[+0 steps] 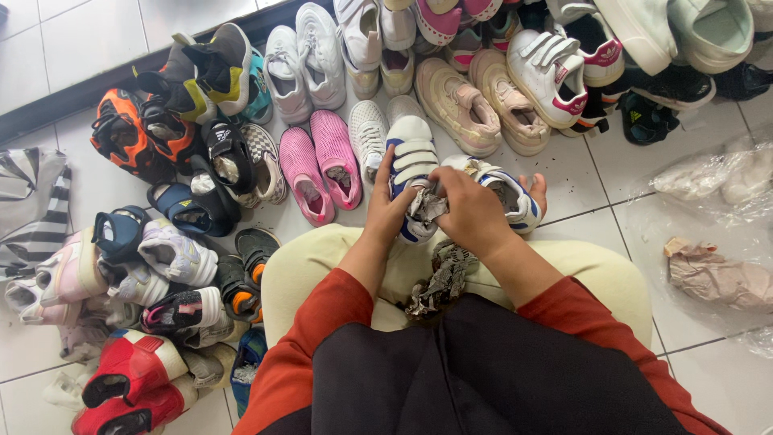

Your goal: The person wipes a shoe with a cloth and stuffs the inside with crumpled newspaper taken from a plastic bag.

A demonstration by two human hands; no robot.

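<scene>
Head view: crumpled paper (427, 205) inside strapped sneaker (412, 161)

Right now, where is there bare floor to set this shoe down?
Bare tile lies right of the right hand, bordered by the beige sneakers above and clear plastic bags to the right. More bare tile shows top left. Shoes crowd the left side.

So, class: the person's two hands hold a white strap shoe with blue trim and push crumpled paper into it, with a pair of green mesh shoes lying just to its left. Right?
Not quite: in the head view the mesh shoes are pink, not green. The left hand and right hand do hold the white strap shoe with blue trim and crumpled paper.
</scene>
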